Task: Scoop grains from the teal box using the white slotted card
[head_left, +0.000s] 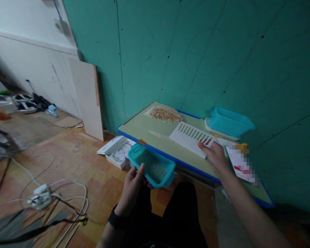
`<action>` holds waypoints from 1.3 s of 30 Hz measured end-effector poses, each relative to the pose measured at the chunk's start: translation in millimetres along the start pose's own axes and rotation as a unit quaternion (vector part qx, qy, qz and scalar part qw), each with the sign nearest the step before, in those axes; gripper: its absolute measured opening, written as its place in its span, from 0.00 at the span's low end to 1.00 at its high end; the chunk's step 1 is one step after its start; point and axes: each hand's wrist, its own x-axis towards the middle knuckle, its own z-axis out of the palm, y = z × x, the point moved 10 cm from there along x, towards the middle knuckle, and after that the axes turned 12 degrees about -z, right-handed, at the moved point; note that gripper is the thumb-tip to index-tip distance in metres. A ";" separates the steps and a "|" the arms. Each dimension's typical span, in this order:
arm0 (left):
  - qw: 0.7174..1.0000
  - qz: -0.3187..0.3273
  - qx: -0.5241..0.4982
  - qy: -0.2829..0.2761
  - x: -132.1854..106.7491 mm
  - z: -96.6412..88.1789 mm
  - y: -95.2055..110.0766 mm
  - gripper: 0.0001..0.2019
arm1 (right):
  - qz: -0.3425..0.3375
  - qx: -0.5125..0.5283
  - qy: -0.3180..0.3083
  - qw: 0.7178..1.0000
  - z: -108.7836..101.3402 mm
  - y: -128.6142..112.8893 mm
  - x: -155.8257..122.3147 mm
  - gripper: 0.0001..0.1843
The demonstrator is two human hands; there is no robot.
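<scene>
My left hand [132, 186] grips the near rim of a teal plastic tub [152, 166] holding pale grains, held just below the front edge of a small table [144, 125]. My right hand [216, 155] rests on the near end of a white slotted plastic board [189, 137] lying flat on the table, fingers pressed on it. A thin line of pale grains [158, 135] lies on the table beside the board. A heap of yellow and mixed grains [165, 114] sits at the table's far corner.
A teal box on a white lid [229, 122] stands at the table's back right by the green wall. A printed card [241, 163] lies beside my right hand. On the wooden floor are an open white box [117, 150], a power strip with cables [40, 196] and a leaning board [89, 100].
</scene>
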 end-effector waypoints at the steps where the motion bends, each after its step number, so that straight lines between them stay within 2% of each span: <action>1: 1.000 0.002 0.002 0.002 1.0 -0.6 0.4 0.23 | 0.010 0.001 -0.003 1.000 7.7 -0.3 0.9 0.23; 4: 1.000 0.009 0.016 0.009 4.2 -3.7 0.5 0.23 | 0.024 0.011 -0.016 1.000 32.7 -2.1 4.1 0.24; 12: 1.000 0.014 0.022 0.015 5.3 -3.9 5.6 0.24 | -0.005 0.026 -0.057 0.998 92.2 -19.4 14.6 0.22; 17: 1.000 0.014 0.018 0.013 8.3 -3.8 5.7 0.23 | -0.002 0.045 -0.076 0.996 117.3 -33.0 11.8 0.22; 20: 1.000 0.012 0.018 0.011 9.8 -4.0 3.7 0.23 | 0.015 0.069 -0.090 0.993 125.2 -35.0 8.1 0.23; 22: 1.000 0.007 0.018 0.011 9.8 -3.9 2.3 0.23 | 0.026 0.084 -0.087 0.992 120.0 -33.1 5.9 0.24; 24: 1.000 0.002 0.016 0.013 9.0 -4.1 1.6 0.23 | 0.029 0.090 -0.062 0.994 100.7 -30.3 3.5 0.24; 27: 1.000 0.002 0.009 0.015 6.5 -3.9 2.9 0.23 | 0.014 0.060 -0.006 0.998 50.8 -26.9 -5.7 0.22; 29: 1.000 0.004 0.005 0.012 4.6 -2.3 4.4 0.23 | -0.009 0.013 0.011 1.000 17.9 -28.1 -15.9 0.20; 32: 1.000 0.003 0.008 0.014 2.6 -0.9 5.6 0.24 | -0.015 -0.045 0.032 0.998 -17.0 -26.4 -32.6 0.18; 35: 1.000 0.004 0.013 0.013 2.6 0.4 6.0 0.24 | 0.007 -0.052 0.040 0.998 -22.1 -21.6 -41.3 0.19; 39: 1.000 0.009 0.018 0.008 4.7 -0.2 6.9 0.22 | 0.041 0.018 0.026 0.999 6.1 -16.7 -38.4 0.22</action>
